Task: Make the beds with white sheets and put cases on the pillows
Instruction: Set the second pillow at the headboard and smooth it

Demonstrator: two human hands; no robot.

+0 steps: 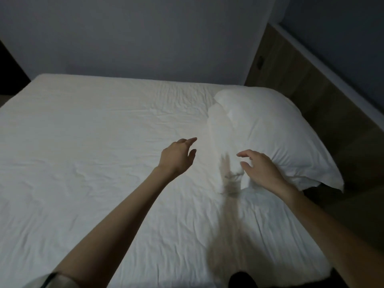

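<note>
Both arms outstretched, left hand (177, 157) and right hand (260, 170) loosely spread.

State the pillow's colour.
The pillow is plain white, shown in the head view.

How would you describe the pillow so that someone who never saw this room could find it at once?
Start from the wide bed covered with a white sheet. Go to its right side, beside the wooden panel. The pillow lies there, by the right hand: the only puffy, raised white shape, while the sheet around it is flat and wrinkled.
</note>
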